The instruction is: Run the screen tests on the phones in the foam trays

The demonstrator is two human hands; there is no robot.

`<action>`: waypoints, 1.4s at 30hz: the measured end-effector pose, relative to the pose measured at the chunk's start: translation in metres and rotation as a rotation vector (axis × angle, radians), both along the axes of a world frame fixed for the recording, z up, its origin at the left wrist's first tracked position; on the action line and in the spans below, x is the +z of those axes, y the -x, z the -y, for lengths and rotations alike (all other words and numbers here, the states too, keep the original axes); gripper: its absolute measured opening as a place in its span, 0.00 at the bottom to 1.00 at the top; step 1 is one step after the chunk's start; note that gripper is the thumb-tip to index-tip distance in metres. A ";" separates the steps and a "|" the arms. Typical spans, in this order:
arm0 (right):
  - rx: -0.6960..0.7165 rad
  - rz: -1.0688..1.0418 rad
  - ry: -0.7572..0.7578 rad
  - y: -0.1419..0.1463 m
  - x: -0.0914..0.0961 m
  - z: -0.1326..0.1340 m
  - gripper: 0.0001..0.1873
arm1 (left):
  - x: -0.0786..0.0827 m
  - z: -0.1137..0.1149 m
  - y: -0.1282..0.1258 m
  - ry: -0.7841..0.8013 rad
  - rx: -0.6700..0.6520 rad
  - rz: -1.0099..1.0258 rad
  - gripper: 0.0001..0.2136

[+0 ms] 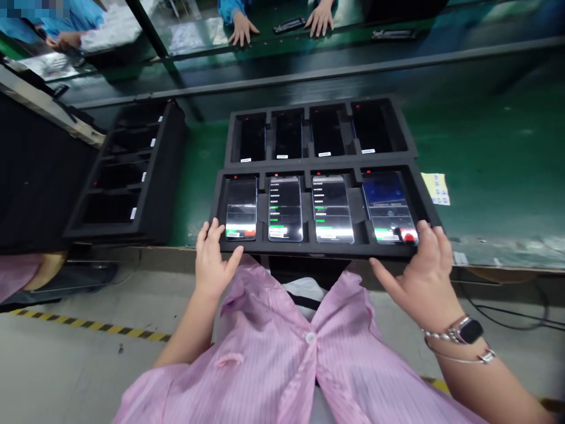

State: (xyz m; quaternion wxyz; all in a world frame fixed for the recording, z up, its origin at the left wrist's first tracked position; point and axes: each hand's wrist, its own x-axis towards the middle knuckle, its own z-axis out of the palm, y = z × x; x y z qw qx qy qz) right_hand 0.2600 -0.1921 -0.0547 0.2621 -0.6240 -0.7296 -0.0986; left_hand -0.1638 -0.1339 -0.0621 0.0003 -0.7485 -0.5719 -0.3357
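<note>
A black foam tray point(304, 247) lies at the front edge of the green bench, with several smartphones lit in its compartments. The leftmost phone point(241, 209) and the rightmost phone point(391, 206) show green and red buttons; a middle phone point(285, 209) and its neighbour point(333, 209) show text lists with green lines. My left hand point(214, 259) grips the tray's left front corner, thumb along the front edge. Around the right front corner is my right hand point(421, 274), its index fingertip close to the rightmost phone's red button; contact with the screen cannot be made out.
Directly behind sits a second foam tray point(322, 106) holding dark-screened phones. More trays point(154, 194) are stacked at left. A yellow paper with stickers point(436, 188) lies on the green bench point(485, 176). Across a rail, a co-worker's hands point(320, 20) rest beside a dark object point(289, 25).
</note>
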 end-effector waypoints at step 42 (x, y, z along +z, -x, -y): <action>0.245 0.025 0.180 0.062 0.028 -0.079 0.38 | 0.037 -0.066 -0.090 0.234 -0.121 -0.234 0.31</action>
